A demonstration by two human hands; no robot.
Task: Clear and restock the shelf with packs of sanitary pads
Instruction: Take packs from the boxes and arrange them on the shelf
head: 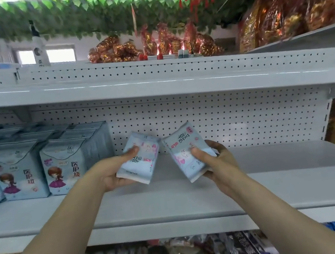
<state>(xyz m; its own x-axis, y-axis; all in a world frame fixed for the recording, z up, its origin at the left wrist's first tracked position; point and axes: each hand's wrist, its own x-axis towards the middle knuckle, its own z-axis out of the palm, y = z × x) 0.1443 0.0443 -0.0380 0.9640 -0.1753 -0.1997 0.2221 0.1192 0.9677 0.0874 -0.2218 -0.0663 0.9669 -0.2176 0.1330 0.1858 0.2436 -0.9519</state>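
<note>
1. My left hand [112,174] grips one small pack of sanitary pads [139,173], and my right hand [217,159] grips a second pack [179,147]. Both are held above the middle of the shelf [260,177].
2. Their long axes point up toward the pegboard back [228,120], and the tops lean together, nearly touching.
3. Larger packs [63,165] stand toward the shelf's left end. My left hand is nearer them, so I'd set its pack down first.

Single head-worn view, wide-angle, facing the shelf [282,176] squarely, near
</note>
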